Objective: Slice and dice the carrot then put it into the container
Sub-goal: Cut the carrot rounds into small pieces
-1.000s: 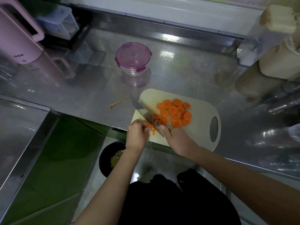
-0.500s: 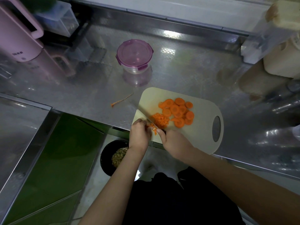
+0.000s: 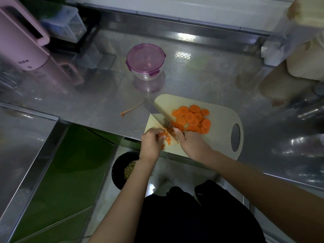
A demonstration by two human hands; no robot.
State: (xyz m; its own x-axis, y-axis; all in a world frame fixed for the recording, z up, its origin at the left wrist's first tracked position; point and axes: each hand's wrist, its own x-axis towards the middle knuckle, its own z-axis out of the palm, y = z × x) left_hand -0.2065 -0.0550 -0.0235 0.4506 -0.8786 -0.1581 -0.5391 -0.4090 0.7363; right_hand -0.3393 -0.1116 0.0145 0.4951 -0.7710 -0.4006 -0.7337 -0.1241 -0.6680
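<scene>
steel desk [image 3: 201, 81], dim kitchen corner. cutting board [image 3: 219, 142] overhangs the desk's near edge. half a second back the knife [image 3: 157, 113] lay low on the board; now the blade is up again, tip toward the board's far left corner. chopping rhythm, dicing midway by my reading. right hand [image 3: 191, 142] grips the handle. left hand [image 3: 150, 144] curls over carrot bits [image 3: 166, 137] at the board's near left corner. carrot slices [image 3: 191, 118] piled mid-board, uncut. container [image 3: 145, 60] toward the far edge, purple lid on. carrot scrap [image 3: 131, 110] left of the board. pink kettle [image 3: 22, 41] at far left corner.
</scene>
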